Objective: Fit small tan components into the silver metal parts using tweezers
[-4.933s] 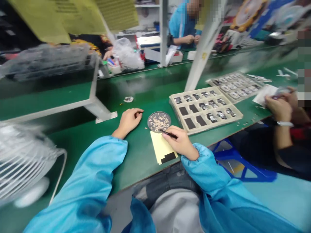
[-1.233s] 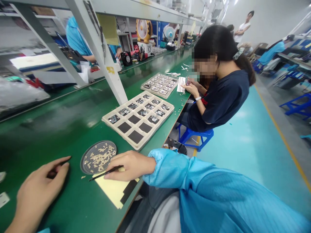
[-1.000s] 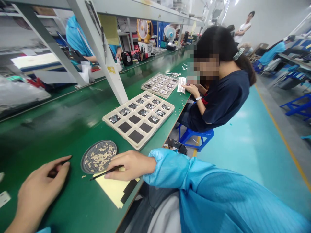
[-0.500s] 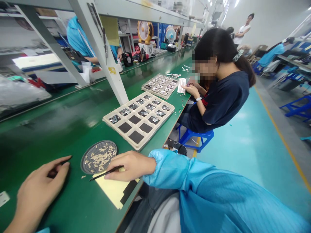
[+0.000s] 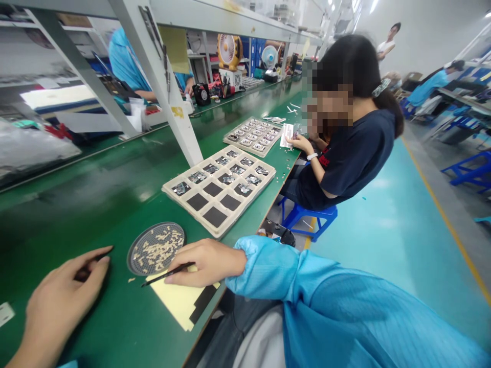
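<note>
Right hand (image 5: 205, 263) pinching slim black tool (image 5: 158, 278), shaft jutting left from fingertips over yellow paper (image 5: 177, 299), near round dish (image 5: 132, 262); left hand (image 5: 67, 294) loosely curled, can't tell if holding anything.

Bare green bench (image 5: 118, 265) gives a path between the left hand (image 5: 65, 299) and the round dish (image 5: 137, 242), broken by 1 loose piece (image 5: 131, 279). The right hand (image 5: 205, 262) and its dark tool (image 5: 163, 276) bar the dish's near side; the compartment tray (image 5: 206, 209) and slanted post (image 5: 176, 120) stand beyond.
</note>
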Demonstrator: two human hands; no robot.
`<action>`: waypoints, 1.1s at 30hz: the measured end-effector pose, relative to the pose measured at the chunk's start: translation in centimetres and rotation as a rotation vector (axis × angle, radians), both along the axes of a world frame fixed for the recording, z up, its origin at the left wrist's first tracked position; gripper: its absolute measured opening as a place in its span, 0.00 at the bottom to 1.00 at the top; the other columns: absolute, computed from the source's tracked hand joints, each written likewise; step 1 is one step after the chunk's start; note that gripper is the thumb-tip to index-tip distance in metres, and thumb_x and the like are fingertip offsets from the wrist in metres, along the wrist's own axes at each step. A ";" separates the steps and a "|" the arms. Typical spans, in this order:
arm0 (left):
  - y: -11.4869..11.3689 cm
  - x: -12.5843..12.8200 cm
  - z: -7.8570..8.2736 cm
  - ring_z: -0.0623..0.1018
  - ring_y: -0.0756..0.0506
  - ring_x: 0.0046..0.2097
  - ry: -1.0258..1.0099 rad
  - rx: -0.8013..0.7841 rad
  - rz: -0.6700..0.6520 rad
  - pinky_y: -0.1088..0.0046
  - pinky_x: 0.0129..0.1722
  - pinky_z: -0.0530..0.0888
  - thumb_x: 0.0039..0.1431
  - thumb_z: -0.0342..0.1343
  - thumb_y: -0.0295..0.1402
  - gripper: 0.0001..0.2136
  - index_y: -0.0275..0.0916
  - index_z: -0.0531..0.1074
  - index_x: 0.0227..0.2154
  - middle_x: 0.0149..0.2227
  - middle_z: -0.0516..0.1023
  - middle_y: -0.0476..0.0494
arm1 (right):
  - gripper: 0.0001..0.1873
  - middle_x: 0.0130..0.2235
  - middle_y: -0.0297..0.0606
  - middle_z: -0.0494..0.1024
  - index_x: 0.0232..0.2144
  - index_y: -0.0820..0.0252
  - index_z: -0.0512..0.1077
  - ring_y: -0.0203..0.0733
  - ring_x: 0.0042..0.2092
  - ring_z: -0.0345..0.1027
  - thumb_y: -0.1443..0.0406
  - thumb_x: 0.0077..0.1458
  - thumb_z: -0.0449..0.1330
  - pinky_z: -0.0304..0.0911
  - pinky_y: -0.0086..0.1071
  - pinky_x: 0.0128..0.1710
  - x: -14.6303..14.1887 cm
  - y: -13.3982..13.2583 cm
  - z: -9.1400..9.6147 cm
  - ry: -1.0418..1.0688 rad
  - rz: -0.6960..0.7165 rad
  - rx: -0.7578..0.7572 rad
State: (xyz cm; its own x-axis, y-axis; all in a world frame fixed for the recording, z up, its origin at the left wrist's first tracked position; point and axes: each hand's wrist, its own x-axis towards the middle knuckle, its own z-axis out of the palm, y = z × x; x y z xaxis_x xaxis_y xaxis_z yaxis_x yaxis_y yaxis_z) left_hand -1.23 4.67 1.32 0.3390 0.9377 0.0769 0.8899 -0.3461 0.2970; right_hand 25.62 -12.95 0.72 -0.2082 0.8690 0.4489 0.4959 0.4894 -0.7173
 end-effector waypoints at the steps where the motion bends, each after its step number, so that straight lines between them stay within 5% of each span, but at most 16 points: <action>1: -0.1 0.1 0.1 0.79 0.40 0.42 0.007 -0.021 0.023 0.68 0.36 0.71 0.66 0.48 0.53 0.24 0.46 0.79 0.54 0.42 0.81 0.44 | 0.17 0.38 0.36 0.82 0.40 0.64 0.80 0.34 0.40 0.74 0.54 0.64 0.67 0.65 0.23 0.42 0.0 0.0 0.0 0.000 0.000 0.001; 33: -1.1 1.0 1.4 0.77 0.41 0.45 -0.001 -0.062 0.029 0.69 0.38 0.70 0.67 0.48 0.50 0.24 0.44 0.79 0.55 0.46 0.80 0.43 | 0.14 0.39 0.38 0.83 0.39 0.63 0.79 0.34 0.39 0.75 0.57 0.66 0.65 0.66 0.24 0.43 -0.1 -0.1 0.0 -0.022 0.014 -0.002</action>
State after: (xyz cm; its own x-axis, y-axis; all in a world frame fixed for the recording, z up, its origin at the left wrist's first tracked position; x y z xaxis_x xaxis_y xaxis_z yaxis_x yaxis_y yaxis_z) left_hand -0.27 3.58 2.68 0.3114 0.9501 0.0190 0.8992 -0.3011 0.3174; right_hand 25.52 -13.02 0.73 -0.2301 0.8668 0.4425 0.5047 0.4950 -0.7072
